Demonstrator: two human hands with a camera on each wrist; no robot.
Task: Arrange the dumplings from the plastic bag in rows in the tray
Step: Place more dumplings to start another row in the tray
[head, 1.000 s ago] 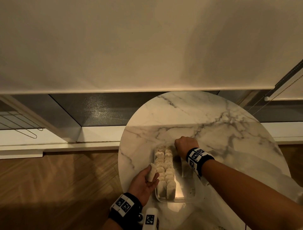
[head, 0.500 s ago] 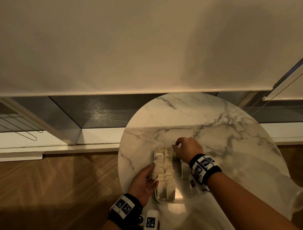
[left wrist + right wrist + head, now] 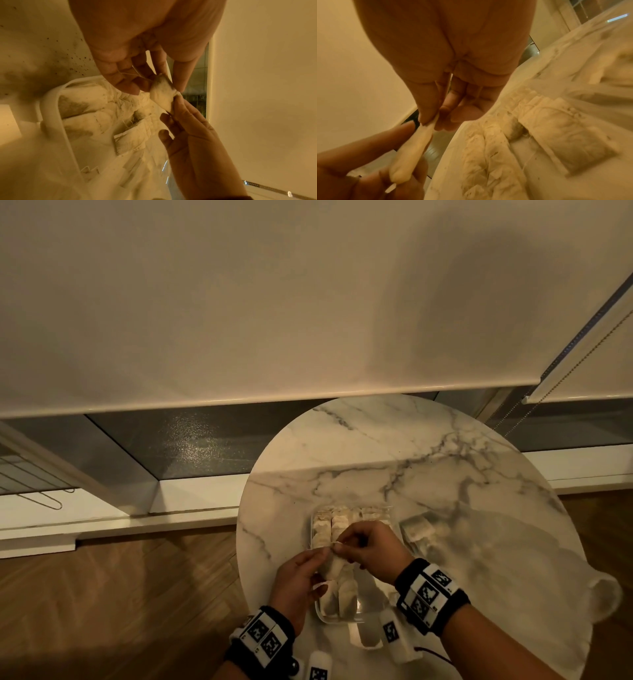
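A clear plastic tray (image 3: 337,620) on the marble table holds rows of pale flat dumplings (image 3: 330,525), packed along its left side. Above its near left part, both hands hold one dumpling (image 3: 334,566). My left hand (image 3: 320,558) grips its lower part, and in the left wrist view the dumpling (image 3: 162,94) sits between that hand's thumb and fingers. My right hand (image 3: 344,544) pinches its upper edge, which the right wrist view shows on the dumpling (image 3: 415,148). The plastic bag (image 3: 419,530), with more dumplings inside, lies right of the tray.
The round marble table (image 3: 411,467) ends just left of the tray, with wooden floor (image 3: 120,594) below. A lowered roller blind (image 3: 308,320) and a window sill stand behind it. A bead cord (image 3: 565,374) hangs at the far right.
My right hand came back from the tray's far end to the left hand and took the top of the dumpling it held. The bag now shows to the right.
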